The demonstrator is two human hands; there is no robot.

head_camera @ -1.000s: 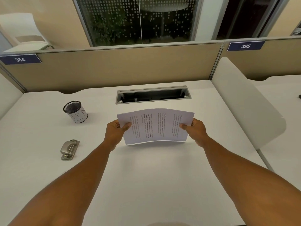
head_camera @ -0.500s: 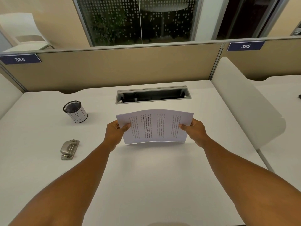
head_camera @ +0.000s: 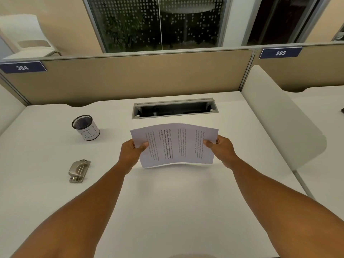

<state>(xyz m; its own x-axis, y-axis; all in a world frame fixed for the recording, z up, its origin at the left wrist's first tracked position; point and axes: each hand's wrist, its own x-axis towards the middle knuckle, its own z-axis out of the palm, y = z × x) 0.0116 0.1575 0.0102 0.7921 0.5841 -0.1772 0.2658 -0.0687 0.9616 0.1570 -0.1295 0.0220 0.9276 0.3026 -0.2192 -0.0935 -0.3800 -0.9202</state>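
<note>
White paper stack (head_camera: 175, 146) stood on lower edge on tabletop (head_camera: 167, 202), long axis left-right, bowed. Left hand (head_camera: 131, 154) gripped left edge, right hand (head_camera: 221, 149) right edge; equal reach. Hole punch (head_camera: 79, 170) lay left, apart.

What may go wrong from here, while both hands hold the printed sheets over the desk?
1. The printed sheets bow in the middle, pinched only at the sides by the left hand and right hand; they may crease or slip out of line.
2. The open cable slot lies just behind them; a dropped sheet might slide in.
3. The hole punch lies apart on the left; reaching for it frees one hand, so the stack may fan out.
</note>
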